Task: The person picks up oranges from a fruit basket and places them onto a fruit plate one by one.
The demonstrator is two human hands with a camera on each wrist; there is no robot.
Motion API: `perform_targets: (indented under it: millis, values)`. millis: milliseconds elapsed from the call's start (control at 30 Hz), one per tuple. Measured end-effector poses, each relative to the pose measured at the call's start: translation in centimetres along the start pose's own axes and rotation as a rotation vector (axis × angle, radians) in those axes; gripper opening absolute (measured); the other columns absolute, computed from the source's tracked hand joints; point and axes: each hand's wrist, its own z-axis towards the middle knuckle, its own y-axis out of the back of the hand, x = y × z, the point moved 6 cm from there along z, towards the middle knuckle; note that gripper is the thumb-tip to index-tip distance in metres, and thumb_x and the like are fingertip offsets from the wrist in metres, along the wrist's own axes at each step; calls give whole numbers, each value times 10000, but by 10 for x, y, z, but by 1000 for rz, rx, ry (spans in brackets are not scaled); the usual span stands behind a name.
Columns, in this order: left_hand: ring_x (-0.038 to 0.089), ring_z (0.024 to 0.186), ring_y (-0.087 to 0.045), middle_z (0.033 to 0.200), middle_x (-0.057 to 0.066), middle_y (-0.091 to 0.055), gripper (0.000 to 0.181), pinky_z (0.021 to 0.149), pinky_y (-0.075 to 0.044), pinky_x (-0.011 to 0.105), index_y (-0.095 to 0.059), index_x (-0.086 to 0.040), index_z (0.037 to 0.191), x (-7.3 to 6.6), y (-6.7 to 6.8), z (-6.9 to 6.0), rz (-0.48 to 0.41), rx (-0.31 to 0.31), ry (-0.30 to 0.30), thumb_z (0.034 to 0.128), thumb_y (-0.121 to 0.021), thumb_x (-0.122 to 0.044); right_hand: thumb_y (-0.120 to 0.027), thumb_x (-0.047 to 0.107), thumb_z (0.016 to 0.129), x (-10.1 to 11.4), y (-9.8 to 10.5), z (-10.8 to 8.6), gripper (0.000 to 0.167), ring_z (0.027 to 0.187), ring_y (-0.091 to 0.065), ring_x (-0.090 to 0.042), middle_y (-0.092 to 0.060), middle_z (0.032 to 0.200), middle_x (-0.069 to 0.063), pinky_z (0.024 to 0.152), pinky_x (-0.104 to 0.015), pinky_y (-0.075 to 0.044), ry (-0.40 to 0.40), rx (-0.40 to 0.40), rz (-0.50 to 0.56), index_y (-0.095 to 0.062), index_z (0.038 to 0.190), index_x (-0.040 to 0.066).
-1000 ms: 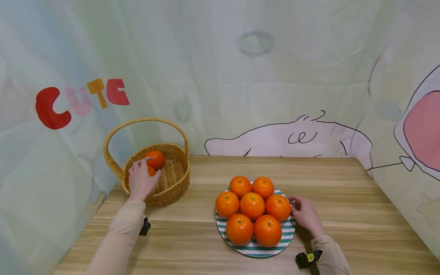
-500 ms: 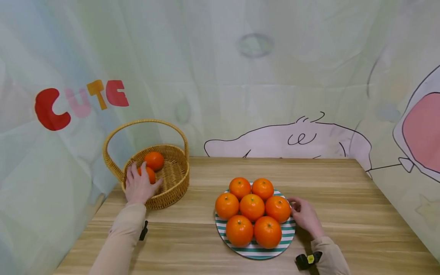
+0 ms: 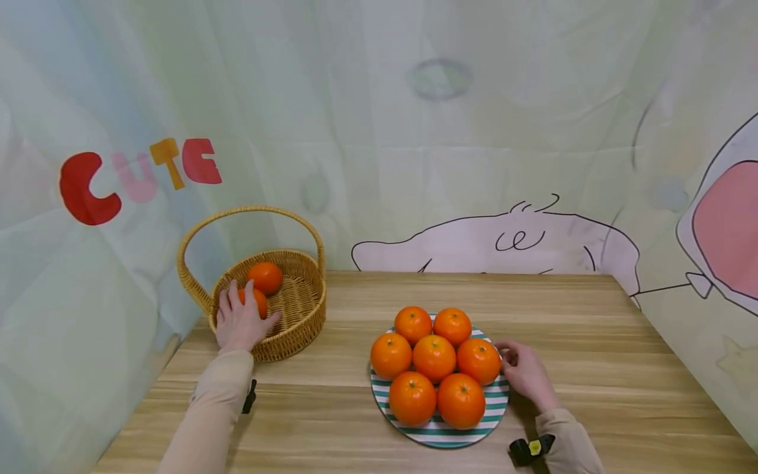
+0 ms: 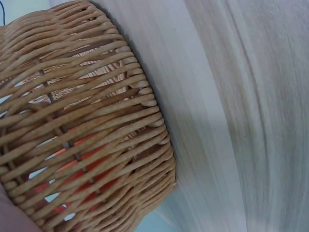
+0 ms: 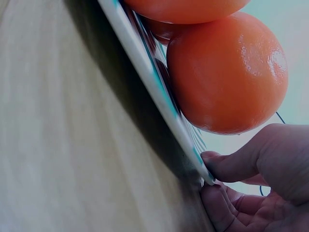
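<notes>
Inside the wicker basket (image 3: 299, 337) at the left of the head view lie two oranges, a rear one (image 3: 265, 278) and a nearer one (image 3: 258, 304). My left hand (image 3: 239, 326) is over the basket's front left side, beside the nearer orange, fingers spread and thumb apart. Part of that orange is hidden behind the fingers. On a striped plate (image 3: 445, 437) several more oranges (image 3: 435, 358) sit close together. My right hand (image 3: 528, 374) pinches the plate's right rim; in the right wrist view the thumb (image 5: 227, 165) is on top and fingers are beneath.
The basket's tall arched handle (image 3: 251, 209) rises above the left hand. Both stand on a wooden table (image 3: 331, 408) with a printed curtain (image 3: 379, 131) behind and at the sides. In the left wrist view, the woven basket wall (image 4: 96, 125) fills the left part.
My left hand has drawn slightly nearer and its fingers have spread, with the nearer orange now lower in the basket and more of it showing. The right hand stays at the plate rim.
</notes>
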Motion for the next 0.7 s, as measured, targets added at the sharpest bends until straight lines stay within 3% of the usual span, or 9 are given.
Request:
perform_targets:
  millis: [367, 700]
  values:
    - [600, 1479, -15, 1644, 311, 33, 905, 1117, -170, 761, -182, -84, 1586, 1, -3, 2, 20, 49, 5, 902, -693, -385, -567, -4, 907, -2, -1, 1, 313, 779, -512, -218, -597, 882, -114, 678, -300, -408, -19, 7, -5, -657, 1206, -20]
    - [652, 1410, -125, 1619, 315, -73, 894, 1073, -241, 753, -228, -79, 1567, 0, -4, 1, 48, 86, 30, 877, -735, -335, -568, -9, 902, -2, 0, 1, 309, 770, -514, -215, -600, 874, -114, 670, -300, -411, -13, 3, -9, -658, 1197, -27]
